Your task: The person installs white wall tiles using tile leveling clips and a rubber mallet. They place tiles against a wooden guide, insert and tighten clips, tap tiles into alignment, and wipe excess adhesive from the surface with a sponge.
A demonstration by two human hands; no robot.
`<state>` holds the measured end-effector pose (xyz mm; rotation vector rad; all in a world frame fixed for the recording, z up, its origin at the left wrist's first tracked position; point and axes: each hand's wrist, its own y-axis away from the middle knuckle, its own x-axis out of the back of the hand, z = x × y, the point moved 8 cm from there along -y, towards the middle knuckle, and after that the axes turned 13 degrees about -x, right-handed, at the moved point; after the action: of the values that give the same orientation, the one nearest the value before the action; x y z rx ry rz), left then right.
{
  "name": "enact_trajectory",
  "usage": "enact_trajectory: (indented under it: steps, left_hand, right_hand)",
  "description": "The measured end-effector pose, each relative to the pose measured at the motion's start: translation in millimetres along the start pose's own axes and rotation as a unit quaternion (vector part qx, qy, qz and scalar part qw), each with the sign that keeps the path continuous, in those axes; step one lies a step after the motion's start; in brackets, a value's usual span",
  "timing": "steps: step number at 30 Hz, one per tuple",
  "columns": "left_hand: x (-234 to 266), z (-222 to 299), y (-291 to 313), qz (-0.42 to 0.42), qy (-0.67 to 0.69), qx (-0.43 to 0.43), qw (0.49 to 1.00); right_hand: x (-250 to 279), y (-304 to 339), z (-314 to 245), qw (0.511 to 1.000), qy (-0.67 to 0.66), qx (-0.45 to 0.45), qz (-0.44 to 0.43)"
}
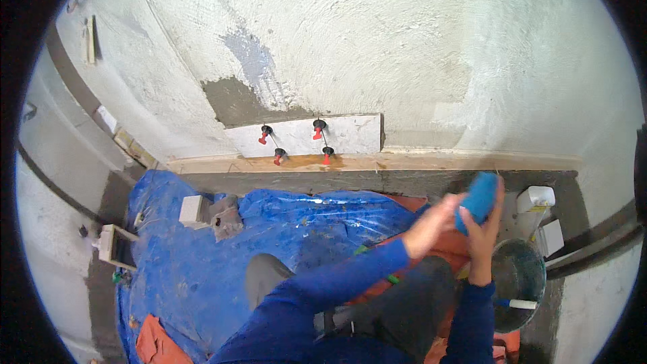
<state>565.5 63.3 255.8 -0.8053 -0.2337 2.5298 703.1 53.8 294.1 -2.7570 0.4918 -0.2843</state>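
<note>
My right hand holds a blue oblong block with rounded ends, its fingers wrapped along the block's right side; it looks like a sponge, though blur hides its texture. Beside the block's left edge, my left hand is smeared by motion, so its fingers and any contact cannot be made out. Below my right hand stands a dark round bucket with a tool with a white and blue handle in it. On the wall ahead, a pale marbled tile carries several black clips with red handles.
A wooden batten runs along the wall under the tile. Blue plastic sheeting covers much of the floor, with a white block and a grey crumpled bag on it. A white container stands at the right.
</note>
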Motion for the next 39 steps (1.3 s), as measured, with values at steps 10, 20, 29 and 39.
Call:
enact_trajectory:
  steps: [10,20,29,39]
  left_hand:
    - [264.9,31.4,152.9,0.114,-0.258,0.088,0.955]
    - [274.4,90.0,161.2,0.008,-0.567,0.014,0.823]
    - [287.6,84.9,166.0,0.007,-0.537,0.028,0.843]
    - [305.2,92.8,168.8,0.011,-0.550,0.020,0.835]
  right_hand:
    - [-268.7,-29.2,-175.1,0.854,0.317,0.342,-0.229]
    - [-379.4,-29.2,-154.2,0.736,0.491,0.419,-0.206]
    - [-325.8,-67.9,-111.3,0.715,0.580,0.345,-0.180]
    - [-200.1,-92.5,-163.0,0.832,0.509,0.199,-0.099]
